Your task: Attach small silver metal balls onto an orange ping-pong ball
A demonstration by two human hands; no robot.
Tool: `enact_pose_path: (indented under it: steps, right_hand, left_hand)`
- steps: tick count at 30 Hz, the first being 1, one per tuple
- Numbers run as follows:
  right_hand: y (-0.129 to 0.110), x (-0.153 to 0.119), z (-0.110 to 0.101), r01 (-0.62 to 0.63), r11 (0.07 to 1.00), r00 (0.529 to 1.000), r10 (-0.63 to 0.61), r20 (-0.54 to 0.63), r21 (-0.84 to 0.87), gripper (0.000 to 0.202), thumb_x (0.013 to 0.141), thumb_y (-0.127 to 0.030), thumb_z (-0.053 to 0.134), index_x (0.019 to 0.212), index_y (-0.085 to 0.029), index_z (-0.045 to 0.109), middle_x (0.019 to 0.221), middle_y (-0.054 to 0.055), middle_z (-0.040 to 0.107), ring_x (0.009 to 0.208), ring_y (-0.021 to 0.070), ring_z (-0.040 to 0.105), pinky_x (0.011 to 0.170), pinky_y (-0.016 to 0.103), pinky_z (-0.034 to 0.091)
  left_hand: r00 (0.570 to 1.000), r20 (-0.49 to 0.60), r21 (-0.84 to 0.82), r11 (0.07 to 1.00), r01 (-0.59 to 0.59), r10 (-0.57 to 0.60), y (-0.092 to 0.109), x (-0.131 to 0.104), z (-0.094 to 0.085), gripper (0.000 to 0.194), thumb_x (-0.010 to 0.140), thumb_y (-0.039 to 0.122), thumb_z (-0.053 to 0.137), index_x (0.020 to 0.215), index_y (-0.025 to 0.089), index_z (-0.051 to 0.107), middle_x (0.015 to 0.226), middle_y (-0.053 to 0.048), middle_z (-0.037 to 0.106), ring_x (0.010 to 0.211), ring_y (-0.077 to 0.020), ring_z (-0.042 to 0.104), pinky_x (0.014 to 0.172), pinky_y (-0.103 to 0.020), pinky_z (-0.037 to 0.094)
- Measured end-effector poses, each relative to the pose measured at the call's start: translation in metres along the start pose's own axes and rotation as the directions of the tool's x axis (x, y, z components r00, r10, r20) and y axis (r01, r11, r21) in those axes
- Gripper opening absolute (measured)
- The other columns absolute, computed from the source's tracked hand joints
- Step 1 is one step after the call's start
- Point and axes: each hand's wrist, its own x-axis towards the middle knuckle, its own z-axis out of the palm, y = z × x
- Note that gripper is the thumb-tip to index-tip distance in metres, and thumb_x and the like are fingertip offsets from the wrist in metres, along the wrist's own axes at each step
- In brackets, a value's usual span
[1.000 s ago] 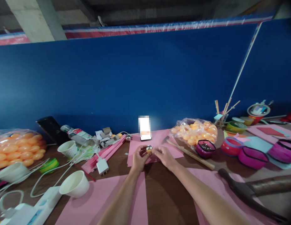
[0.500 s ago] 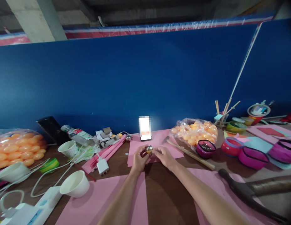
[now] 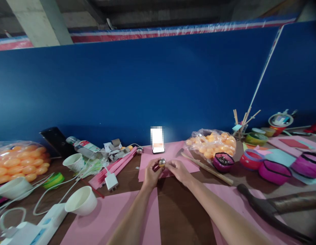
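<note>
A small shiny metallic ball [image 3: 162, 162], silver on top and golden below, is held between my two hands near the middle of the view. The fingers of my left hand [image 3: 151, 173] are closed round its left side. My right hand [image 3: 178, 170] has its fingertips pinched at the ball's right side; whether they grip the ball or something tiny on it is too small to tell. Just beyond stands a lit phone [image 3: 158, 140] on a pink sheet [image 3: 172, 152]. A second shiny ball [image 3: 139, 150] lies to the left of the phone.
Bags of orange balls [image 3: 211, 143] lie at right and far left. A thin hammer [image 3: 207, 167], a large hammer [image 3: 268, 207] and purple bowls [image 3: 275, 171] are on the right. White cups [image 3: 81, 200], cables and a power strip [image 3: 49, 219] crowd the left. A blue partition [image 3: 158, 81] rises behind.
</note>
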Motion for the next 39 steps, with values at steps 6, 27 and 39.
enact_pose_path:
  steps: [6, 27, 39]
  right_hand:
    - [-0.0019, 0.0003, 0.0002, 0.004, 1.000, 1.000, -0.004, -0.008, -0.030, 0.030, 0.074, -0.042, 0.054, 0.072, -0.013, 0.059, 0.061, 0.000, 0.057, 0.053, 0.0099, 0.046, 0.049, 0.021, 0.034]
    - [-0.0004, -0.0005, 0.0010, -0.019, 0.997, 0.999, 0.015, 0.046, 0.076, 0.031, 0.073, -0.044, 0.055, 0.074, -0.014, 0.060, 0.066, 0.001, 0.060, 0.057, 0.0119, 0.052, 0.053, 0.022, 0.039]
    - [-0.0029, -0.0011, -0.0003, 0.036, 0.999, 0.999, -0.035, 0.018, -0.010, 0.032, 0.075, -0.046, 0.052, 0.072, -0.015, 0.059, 0.063, -0.001, 0.056, 0.054, 0.0099, 0.046, 0.050, 0.021, 0.035]
  left_hand:
    - [1.000, -0.006, 0.007, 1.000, -0.006, 0.006, -0.0022, 0.0001, 0.0003, 0.042, 0.061, 0.022, 0.069, 0.100, 0.014, 0.056, 0.103, -0.011, 0.060, 0.095, -0.0206, 0.058, 0.083, -0.034, 0.047]
    - [1.000, -0.015, 0.017, 1.000, -0.004, 0.005, -0.0055, -0.0001, -0.0004, 0.044, 0.061, 0.022, 0.069, 0.103, 0.014, 0.056, 0.105, -0.013, 0.060, 0.097, -0.0221, 0.058, 0.083, -0.035, 0.047]
    - [1.000, -0.010, 0.038, 0.999, -0.002, 0.003, -0.0052, -0.0002, -0.0002, 0.045, 0.062, 0.023, 0.068, 0.104, 0.013, 0.055, 0.105, -0.013, 0.060, 0.096, -0.0220, 0.058, 0.085, -0.036, 0.046]
